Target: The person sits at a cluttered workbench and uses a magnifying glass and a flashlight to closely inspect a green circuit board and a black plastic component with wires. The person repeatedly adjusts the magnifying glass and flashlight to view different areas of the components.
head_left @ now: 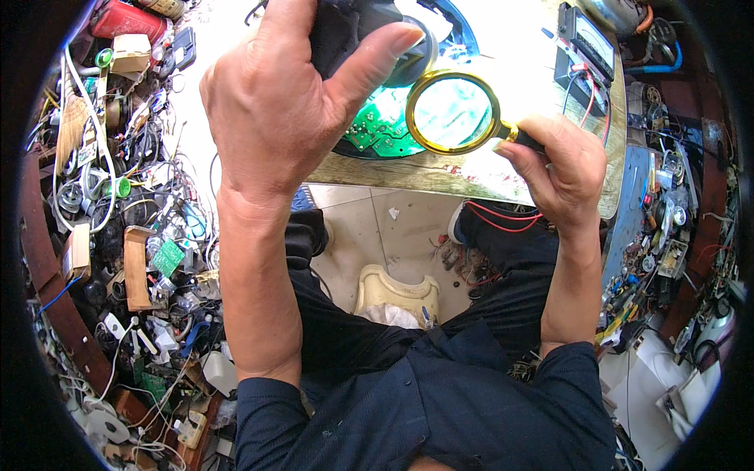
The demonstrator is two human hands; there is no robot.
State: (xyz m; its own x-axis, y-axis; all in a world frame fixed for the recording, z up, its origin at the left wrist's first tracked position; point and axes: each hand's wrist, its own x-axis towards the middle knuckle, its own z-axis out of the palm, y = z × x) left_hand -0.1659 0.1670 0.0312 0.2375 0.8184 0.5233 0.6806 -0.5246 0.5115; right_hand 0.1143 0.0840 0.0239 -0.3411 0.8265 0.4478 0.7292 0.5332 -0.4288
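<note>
My left hand [275,110] grips a dark, rounded device [345,27] at the top of the workbench [440,177], its thumb resting over the device's black cylindrical part. Below that part a green circuit board [373,129] sits in a round dark housing, brightly lit and partly hidden by my hand and the lens. My right hand [558,161] holds a magnifying glass [452,110] with a gold rim and dark handle over the board's right part. The lit area seen through the lens is too washed out to make out in detail.
A meter [589,47] with red and dark leads stands at the bench's right. Piles of cables, boards and parts [141,188] crowd the left, with more scrap [652,228] on the right. A cream plastic stool [397,286] is between my legs, near red wires [503,216].
</note>
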